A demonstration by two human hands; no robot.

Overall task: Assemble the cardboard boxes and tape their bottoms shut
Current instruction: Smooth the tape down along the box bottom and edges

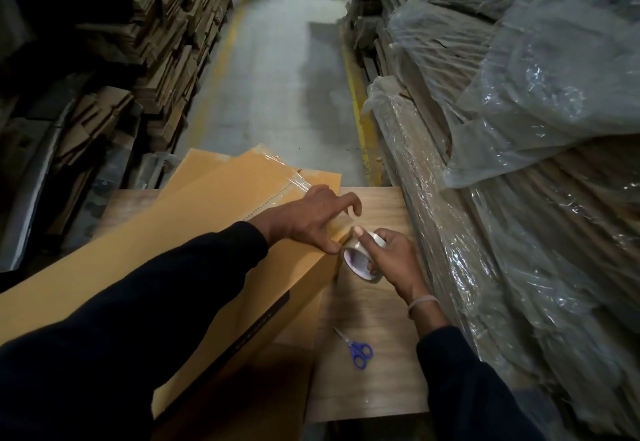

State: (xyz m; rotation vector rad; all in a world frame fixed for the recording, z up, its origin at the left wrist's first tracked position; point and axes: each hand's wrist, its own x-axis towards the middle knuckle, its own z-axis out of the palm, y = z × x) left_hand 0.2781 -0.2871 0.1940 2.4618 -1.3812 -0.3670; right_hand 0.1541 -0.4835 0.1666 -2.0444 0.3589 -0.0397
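Note:
A long yellow-brown cardboard box (194,243) lies on the wooden table (374,364), with a strip of clear tape running along its top seam. My left hand (311,222) presses the tape end down at the box's right edge with its thumb, the other fingers lifted and bent. My right hand (388,257) grips a roll of clear tape (360,260) just right of that edge. A short stretch of tape runs from the roll to the box.
Blue-handled scissors (358,348) lie on the table near me. More flat yellow cardboard (221,170) lies behind the box. Plastic-wrapped cardboard stacks (519,163) stand close on the right, dark cardboard stacks (138,42) on the left, and a concrete aisle (277,76) runs ahead.

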